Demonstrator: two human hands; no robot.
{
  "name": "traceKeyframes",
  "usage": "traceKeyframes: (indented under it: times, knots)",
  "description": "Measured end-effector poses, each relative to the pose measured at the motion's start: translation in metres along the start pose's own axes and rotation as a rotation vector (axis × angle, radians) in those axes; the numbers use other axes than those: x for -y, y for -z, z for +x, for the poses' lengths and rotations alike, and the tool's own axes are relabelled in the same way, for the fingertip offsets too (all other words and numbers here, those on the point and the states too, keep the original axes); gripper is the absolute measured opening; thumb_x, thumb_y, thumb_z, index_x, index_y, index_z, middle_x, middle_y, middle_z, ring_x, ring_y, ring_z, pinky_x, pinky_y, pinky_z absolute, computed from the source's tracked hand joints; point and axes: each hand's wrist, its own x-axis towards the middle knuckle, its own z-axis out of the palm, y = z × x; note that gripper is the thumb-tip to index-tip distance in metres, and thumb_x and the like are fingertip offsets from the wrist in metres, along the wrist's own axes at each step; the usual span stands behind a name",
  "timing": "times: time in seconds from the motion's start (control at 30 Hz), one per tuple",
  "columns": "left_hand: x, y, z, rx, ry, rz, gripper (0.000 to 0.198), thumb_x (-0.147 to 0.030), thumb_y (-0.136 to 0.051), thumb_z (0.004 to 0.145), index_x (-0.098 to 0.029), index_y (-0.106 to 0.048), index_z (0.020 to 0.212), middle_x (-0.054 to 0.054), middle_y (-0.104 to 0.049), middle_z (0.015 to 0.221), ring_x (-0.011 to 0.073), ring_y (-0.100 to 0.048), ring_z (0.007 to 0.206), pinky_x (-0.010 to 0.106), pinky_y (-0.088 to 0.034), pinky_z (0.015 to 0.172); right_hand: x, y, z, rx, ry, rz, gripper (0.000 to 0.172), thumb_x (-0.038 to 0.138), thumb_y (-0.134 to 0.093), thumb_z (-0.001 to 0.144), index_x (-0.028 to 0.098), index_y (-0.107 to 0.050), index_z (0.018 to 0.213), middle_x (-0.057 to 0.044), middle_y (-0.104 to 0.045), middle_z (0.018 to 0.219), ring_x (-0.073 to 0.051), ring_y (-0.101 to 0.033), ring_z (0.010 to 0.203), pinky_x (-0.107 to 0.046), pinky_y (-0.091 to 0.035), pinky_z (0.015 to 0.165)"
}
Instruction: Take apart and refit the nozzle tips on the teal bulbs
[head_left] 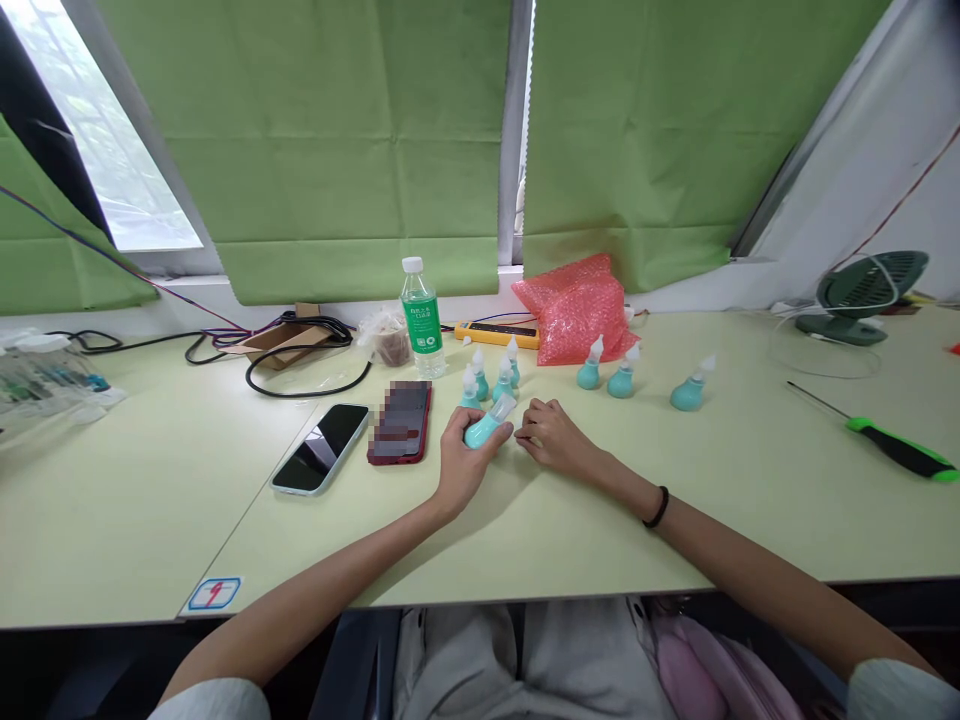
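Observation:
My left hand (463, 462) is wrapped round a small teal bulb with a clear cap (487, 423), lying tilted on the pale green table (570, 520). My right hand (551, 436) rests on the table just right of it, fingers curled and pinched near the bulb's tip; what they hold, if anything, is hidden. Just behind my hands stand several more teal bulbs (491, 380) in a cluster. Three others (622, 378) stand spread to the right.
Two phones (322, 447) (401, 422) lie left of my hands. A water bottle (421, 318), pink bubble wrap (576, 305), a yellow power strip (499, 333) and cables (300, 345) sit at the back. A green-handled screwdriver (896, 448) and a fan (862, 295) are at the right.

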Motion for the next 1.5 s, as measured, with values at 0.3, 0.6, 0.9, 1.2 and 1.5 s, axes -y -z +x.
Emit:
traceKeyframes:
  times: [0.3,0.6,0.9,1.2,1.5]
  knots:
    - [0.002,-0.004,-0.011,0.33,0.004,0.045,0.025,-0.038,-0.051,0.067,-0.015,-0.052,0.075,-0.006,-0.039,0.047,0.0049,-0.036,0.038,0.018,-0.029,0.039,0.027,0.028,-0.002,-0.187,-0.235,0.74,0.022,0.035,-0.043,0.074,0.016,-0.046,0.064,0.003,-0.039,0.051,-0.007,-0.035,0.046,-0.02,-0.028,0.043]
    - [-0.003,-0.006,-0.013,0.476,-0.017,0.071,0.023,-0.037,-0.052,0.066,-0.014,-0.055,0.07,-0.006,-0.039,0.038,0.0059,-0.035,0.037,0.019,-0.029,0.04,0.036,0.021,-0.001,-0.117,-0.371,0.973,0.036,0.032,-0.039,0.072,0.016,-0.026,0.041,0.005,-0.021,0.042,-0.005,-0.022,0.04,-0.021,-0.019,0.039]
    - [-0.004,-0.005,-0.016,0.482,-0.264,0.146,0.02,-0.034,-0.051,0.068,-0.015,-0.058,0.07,0.001,-0.054,0.056,0.0099,-0.048,0.051,0.021,-0.038,0.05,0.017,0.017,0.006,0.124,-0.599,1.473,0.034,0.031,-0.036,0.067,0.019,-0.023,0.038,0.006,-0.017,0.03,-0.006,-0.018,0.031,-0.022,-0.017,0.033]
    - [-0.002,0.008,0.003,-0.057,-0.366,0.205,0.019,-0.031,-0.05,0.071,-0.019,-0.059,0.082,0.004,-0.046,0.083,0.0141,-0.046,0.078,0.026,-0.038,0.072,-0.024,0.036,0.004,-0.464,-0.525,0.552,0.034,0.042,-0.052,0.064,0.017,-0.036,0.049,0.005,-0.03,0.045,-0.007,-0.028,0.043,-0.022,-0.023,0.042]
    - [0.016,0.011,0.022,-0.181,-0.287,0.308,0.024,-0.034,-0.046,0.074,-0.023,-0.052,0.094,0.004,-0.043,0.088,0.0157,-0.042,0.089,0.029,-0.033,0.079,-0.052,-0.004,0.002,-0.392,-0.359,0.248,0.025,0.041,-0.051,0.068,0.016,-0.05,0.074,-0.003,-0.052,0.07,-0.014,-0.046,0.063,-0.027,-0.036,0.059]
